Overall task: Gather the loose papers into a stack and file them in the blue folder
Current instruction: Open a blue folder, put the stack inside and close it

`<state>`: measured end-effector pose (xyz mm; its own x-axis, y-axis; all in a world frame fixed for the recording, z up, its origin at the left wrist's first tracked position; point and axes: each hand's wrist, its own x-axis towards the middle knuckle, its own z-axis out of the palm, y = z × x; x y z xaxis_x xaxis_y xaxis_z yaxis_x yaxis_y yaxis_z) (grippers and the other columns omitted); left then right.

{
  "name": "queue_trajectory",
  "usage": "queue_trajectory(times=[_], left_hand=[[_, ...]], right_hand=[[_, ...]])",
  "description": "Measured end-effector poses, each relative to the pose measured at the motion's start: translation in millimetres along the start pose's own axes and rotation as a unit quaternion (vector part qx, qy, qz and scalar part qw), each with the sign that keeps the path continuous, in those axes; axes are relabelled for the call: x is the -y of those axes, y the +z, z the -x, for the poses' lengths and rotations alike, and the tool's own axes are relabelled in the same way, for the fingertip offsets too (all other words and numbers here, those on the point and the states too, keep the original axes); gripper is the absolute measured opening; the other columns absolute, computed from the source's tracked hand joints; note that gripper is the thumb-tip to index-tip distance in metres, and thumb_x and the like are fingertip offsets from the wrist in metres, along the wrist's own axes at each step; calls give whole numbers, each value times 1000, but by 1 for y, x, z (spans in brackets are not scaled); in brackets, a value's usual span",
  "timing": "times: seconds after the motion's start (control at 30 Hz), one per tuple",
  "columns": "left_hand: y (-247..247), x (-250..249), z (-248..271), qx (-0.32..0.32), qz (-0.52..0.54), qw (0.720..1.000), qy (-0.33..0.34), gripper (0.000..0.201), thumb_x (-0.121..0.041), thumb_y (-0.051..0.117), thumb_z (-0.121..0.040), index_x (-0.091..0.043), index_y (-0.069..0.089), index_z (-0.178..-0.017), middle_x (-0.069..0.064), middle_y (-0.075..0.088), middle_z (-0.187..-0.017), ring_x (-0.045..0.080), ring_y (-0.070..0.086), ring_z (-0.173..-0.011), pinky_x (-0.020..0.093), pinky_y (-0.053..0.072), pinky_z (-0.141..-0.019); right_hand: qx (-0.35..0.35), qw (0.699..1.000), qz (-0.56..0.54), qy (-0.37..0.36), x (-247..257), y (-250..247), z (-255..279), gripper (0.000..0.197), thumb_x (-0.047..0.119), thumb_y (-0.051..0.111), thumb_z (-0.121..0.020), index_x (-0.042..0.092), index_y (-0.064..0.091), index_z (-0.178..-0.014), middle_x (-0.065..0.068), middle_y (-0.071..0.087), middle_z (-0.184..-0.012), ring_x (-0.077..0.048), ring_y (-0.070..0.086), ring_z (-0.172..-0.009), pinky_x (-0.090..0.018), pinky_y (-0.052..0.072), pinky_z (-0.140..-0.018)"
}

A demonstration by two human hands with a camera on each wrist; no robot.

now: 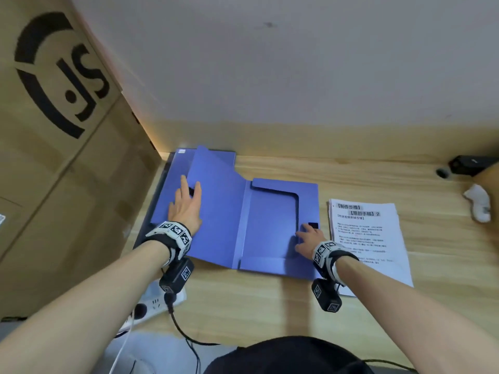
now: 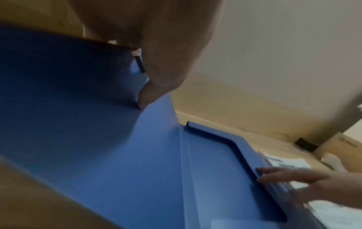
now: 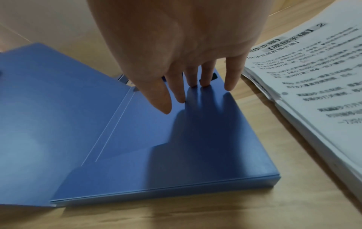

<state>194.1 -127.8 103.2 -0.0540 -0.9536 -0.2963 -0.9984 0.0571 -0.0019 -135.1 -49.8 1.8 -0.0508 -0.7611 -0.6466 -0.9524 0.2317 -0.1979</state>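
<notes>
My left hand, fingers spread flat, pins the blue folder cover open; my right hand, fingers apart, should steady the tray edge before fetching the papers beside it on the counter.

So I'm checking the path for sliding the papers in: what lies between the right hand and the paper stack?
Only a narrow bare strip of wooden desk separates right hand, on the blue folder, from paper stack; head view shows it.
</notes>
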Motion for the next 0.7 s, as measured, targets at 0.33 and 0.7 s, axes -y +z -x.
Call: queue_trajectory(times=[0.33, 0.7], left_hand=[[79, 15, 11, 217, -59, 974, 37, 67, -31, 50, -90, -23, 23, -151, 8, -6, -165, 29, 6, -151, 52, 22, -115], [41, -60, -5, 91, 70, 989, 98, 51, -18, 45, -90, -11, 43, -140, 9, 45, -144, 32, 44, -131, 44, 41, -102]], right_hand=[[-34, 998, -47, 27, -6, 15, 12, 64, 26, 55, -89, 20, 36, -150, -3, 11, -164, -29, 17, -149, -41, 24, -119], [-149, 967, -205, 38, -79, -15, 34, 34, 11, 55, -88, 14, 66, -120, -7, 59, -131, -24, 61, -113, -26, 44, -89]])
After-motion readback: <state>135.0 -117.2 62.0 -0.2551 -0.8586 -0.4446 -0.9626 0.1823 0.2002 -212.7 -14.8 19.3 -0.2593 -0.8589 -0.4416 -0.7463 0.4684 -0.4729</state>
